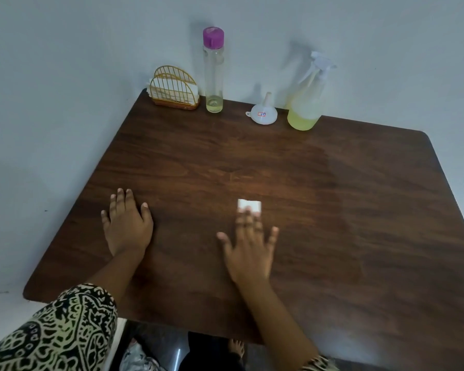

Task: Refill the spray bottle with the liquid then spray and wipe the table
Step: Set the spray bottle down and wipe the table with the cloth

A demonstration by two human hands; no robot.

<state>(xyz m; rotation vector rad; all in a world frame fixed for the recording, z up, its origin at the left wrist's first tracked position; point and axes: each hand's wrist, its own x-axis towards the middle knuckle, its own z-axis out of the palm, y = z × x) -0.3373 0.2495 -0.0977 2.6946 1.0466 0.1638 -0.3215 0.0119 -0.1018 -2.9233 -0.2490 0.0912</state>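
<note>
Partly, right hand (248, 253) covers tissue (249, 203).

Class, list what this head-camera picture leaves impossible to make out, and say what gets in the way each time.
1. Head view: print on the funnel label, too small to read.
2. Head view: near part of the white tissue, covered by blurred fingers of the right hand.
3. Head view: nozzle of the spray bottle, pale and blurred against the wall.
4. Head view: near right corner of the table, cut off by the frame edge.
</note>
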